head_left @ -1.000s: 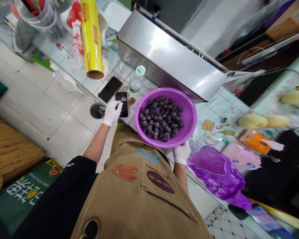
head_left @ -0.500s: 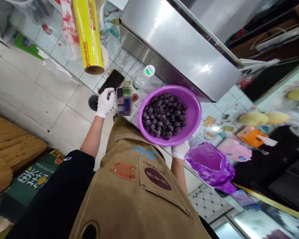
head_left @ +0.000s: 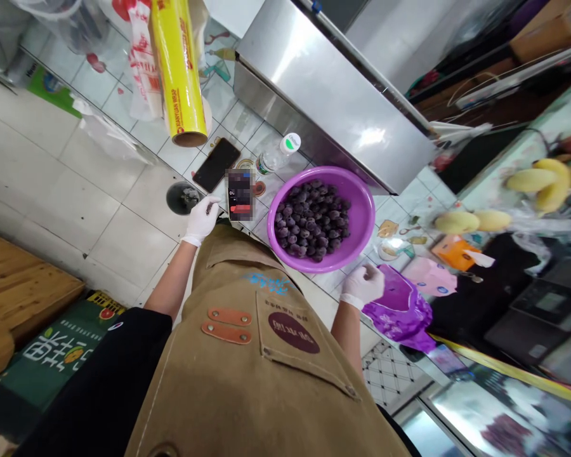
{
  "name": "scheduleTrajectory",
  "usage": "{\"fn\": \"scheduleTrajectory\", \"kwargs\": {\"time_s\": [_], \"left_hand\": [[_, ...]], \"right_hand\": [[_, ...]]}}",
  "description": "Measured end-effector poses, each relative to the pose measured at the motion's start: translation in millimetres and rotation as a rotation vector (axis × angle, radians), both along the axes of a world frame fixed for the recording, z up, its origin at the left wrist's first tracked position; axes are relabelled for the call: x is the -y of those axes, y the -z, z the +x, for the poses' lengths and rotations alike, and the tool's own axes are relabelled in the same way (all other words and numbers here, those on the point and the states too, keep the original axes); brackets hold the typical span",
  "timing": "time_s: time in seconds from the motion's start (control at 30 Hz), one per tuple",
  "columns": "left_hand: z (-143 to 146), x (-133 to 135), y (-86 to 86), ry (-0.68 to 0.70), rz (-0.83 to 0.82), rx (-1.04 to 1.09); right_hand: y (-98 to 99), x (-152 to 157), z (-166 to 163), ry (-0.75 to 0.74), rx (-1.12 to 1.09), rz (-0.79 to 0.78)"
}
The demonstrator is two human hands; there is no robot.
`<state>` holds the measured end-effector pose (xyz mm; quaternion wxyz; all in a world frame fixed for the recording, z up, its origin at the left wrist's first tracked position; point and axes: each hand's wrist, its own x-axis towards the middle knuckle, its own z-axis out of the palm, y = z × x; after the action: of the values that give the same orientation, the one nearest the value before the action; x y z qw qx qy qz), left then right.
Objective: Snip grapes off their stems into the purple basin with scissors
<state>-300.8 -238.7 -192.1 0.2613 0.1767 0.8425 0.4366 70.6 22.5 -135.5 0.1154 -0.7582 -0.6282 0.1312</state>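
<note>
A purple bowl (head_left: 360, 219) of dark plums (head_left: 311, 222) rests at the near edge of the tiled counter. My left hand (head_left: 202, 219), in a white glove, is beside a phone with a lit screen (head_left: 240, 197); its fingers are loosely bent and nothing shows in them. On the other side, my gloved right hand (head_left: 364, 284) is apart from the bowl, just below its rim. Its fingers are loosely curled with a gap at the thumb, and it overlaps the edge of a purple plastic bag (head_left: 400, 304). Whether it touches the bag I cannot tell.
A dark phone (head_left: 216, 165), a clear bottle (head_left: 278, 154) and a yellow cling wrap roll (head_left: 181, 76) are on the counter. Behind the bowl stands a stainless steel box (head_left: 323, 82). Tissue packs (head_left: 431, 276) and yellow mangoes (head_left: 457, 222) are at right. A dark bin (head_left: 181, 198) is below.
My right hand has left the bowl's rim and moved right to the purple bag's edge. My left hand stays near the phones, slightly lower. The lit phone's screen has changed.
</note>
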Motion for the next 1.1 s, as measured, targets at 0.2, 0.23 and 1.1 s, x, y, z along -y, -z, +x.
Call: {"fn": "scheduleTrajectory", "kwargs": {"time_s": [0.2, 0.23, 1.1], "left_hand": [[0, 24, -3.7, -0.004, -0.042, 0.089], [0, 27, -3.4, -0.005, -0.047, 0.104], [-24, 93, 49.7, 0.289, -0.184, 0.560]], "right_hand": [[-70.2, 32, -89, -0.341, -0.396, 0.290], [-75.8, 45, -115, -0.435, -0.441, 0.265], [18.3, 150, -292, -0.508, -0.252, -0.436]]}}
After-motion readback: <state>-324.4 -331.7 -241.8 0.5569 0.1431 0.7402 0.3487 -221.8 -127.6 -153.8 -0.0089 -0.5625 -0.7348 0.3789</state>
